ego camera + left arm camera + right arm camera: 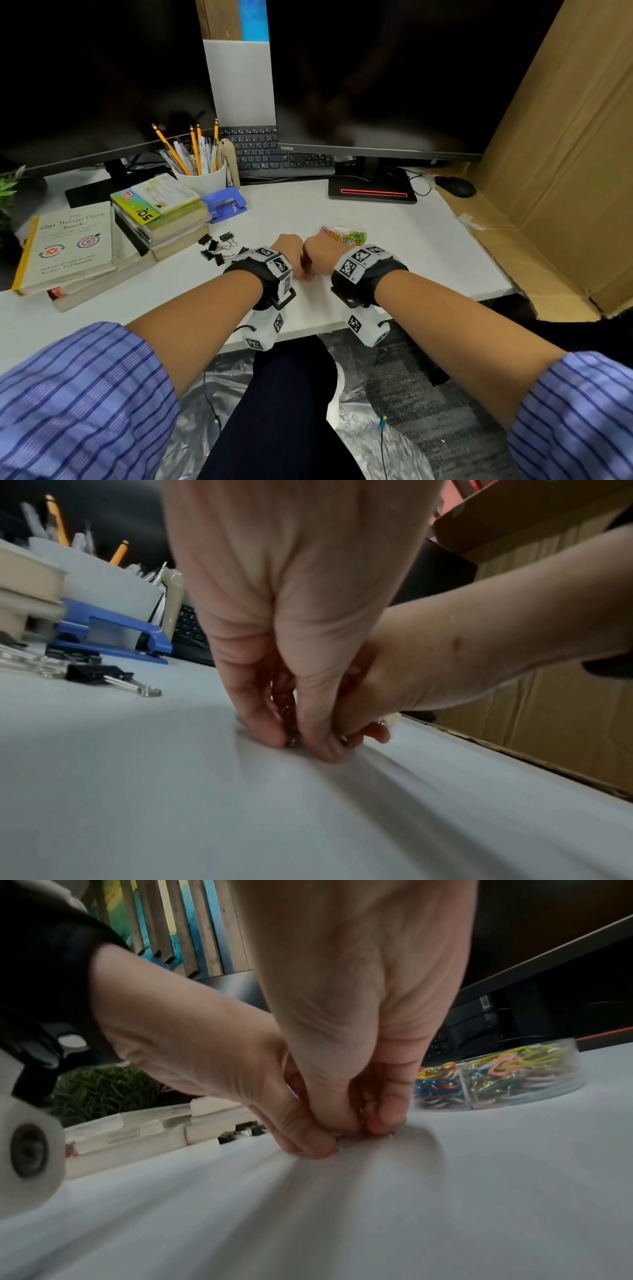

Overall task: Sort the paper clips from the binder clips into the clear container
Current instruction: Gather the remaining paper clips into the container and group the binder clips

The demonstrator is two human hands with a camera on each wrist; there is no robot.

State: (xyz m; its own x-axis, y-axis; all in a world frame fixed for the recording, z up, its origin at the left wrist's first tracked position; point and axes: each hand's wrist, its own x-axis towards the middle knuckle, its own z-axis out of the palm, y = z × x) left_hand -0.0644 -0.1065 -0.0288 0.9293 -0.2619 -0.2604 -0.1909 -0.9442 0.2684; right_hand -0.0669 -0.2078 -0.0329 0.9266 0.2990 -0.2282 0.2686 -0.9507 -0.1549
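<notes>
Both hands meet at the middle of the white desk (394, 246), fingertips down on its surface. My left hand (294, 742) pinches small silvery wire pieces that look like paper clips (291, 738) between thumb and finger. Touching it, my right hand (363, 1123) pinches at the same shiny paper clips (342, 1141). In the head view the left hand (298, 270) and right hand (313, 270) hide what they hold. The clear container (344, 234), holding coloured paper clips, stands just beyond the right hand and shows in the right wrist view as well (496, 1080). Several black binder clips (215, 246) lie to the left.
A blue hole punch (226, 204), a white pencil cup (202, 174) and a stack of books (161, 219) stand at the left. Behind are a keyboard (274, 154), a monitor stand (373, 192) and a mouse (457, 186). A cardboard box (555, 171) walls the right side.
</notes>
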